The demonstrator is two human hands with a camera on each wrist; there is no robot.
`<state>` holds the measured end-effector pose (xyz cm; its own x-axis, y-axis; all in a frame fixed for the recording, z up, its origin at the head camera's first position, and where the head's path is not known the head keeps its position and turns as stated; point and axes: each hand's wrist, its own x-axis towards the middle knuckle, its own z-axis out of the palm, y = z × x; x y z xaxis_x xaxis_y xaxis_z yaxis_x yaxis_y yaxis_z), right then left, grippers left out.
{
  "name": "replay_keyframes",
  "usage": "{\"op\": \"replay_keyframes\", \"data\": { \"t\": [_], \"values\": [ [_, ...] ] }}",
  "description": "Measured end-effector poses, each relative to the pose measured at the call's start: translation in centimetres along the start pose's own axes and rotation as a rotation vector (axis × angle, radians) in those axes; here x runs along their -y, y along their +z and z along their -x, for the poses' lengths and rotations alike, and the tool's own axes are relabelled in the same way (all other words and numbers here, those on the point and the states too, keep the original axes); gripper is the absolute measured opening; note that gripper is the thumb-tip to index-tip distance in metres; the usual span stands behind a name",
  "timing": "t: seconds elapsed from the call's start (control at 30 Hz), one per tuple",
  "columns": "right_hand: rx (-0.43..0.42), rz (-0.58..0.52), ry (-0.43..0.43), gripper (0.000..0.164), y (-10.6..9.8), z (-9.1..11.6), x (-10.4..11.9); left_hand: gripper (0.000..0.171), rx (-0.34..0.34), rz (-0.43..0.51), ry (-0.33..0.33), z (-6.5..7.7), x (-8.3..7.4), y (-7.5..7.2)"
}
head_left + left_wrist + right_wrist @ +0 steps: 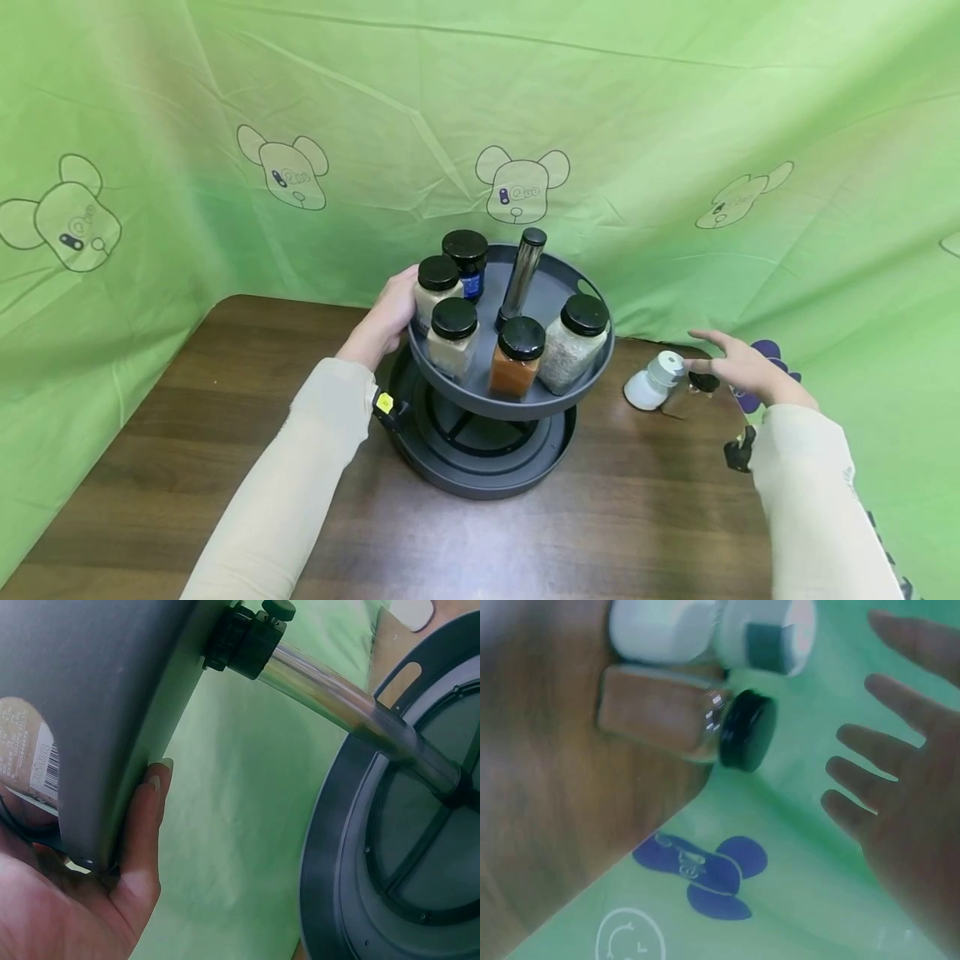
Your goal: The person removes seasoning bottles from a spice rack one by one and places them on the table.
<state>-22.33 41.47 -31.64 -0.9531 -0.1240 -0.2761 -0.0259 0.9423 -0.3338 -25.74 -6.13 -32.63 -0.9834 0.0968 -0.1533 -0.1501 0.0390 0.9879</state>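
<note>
A two-tier dark grey rotating rack stands mid-table, with its upper tray above the lower tray. My left hand holds the upper tray's left rim; in the left wrist view its fingers lie against the underside. Black-lidded spice jars stand on the upper tray: an orange-brown one, a speckled grey one, two pale ones and a dark blue-labelled one. My right hand, fingers spread, is near a white bottle and a brown spice jar, holding neither.
A metal post rises through the upper tray, and a clear tube joins the tiers. The wooden table meets a green cloth with bear-face drawings behind it and at the sides.
</note>
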Motion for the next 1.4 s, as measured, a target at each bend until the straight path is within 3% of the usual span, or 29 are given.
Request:
{"op": "replay_keyframes", "data": {
  "t": [0.3,0.4,0.7,1.4],
  "values": [
    [0.009,-0.17,-0.06,0.088,-1.6,0.6,2.8,0.037,0.01,-0.001,-0.008,2.4,-2.0,0.3],
    [0.005,-0.214,-0.084,0.089,-2.3,0.8,4.0,0.037,0.011,0.001,-0.008,2.4,-2.0,0.3],
    [-0.004,-0.215,-0.097,0.088,-3.0,1.2,5.5,0.034,0.0,0.006,0.002,0.0,0.0,0.0],
    [-0.009,-0.166,-0.163,0.091,-4.2,1.6,7.5,0.033,-0.006,-0.001,0.003,0.0,0.1,0.0]
  ]
}}
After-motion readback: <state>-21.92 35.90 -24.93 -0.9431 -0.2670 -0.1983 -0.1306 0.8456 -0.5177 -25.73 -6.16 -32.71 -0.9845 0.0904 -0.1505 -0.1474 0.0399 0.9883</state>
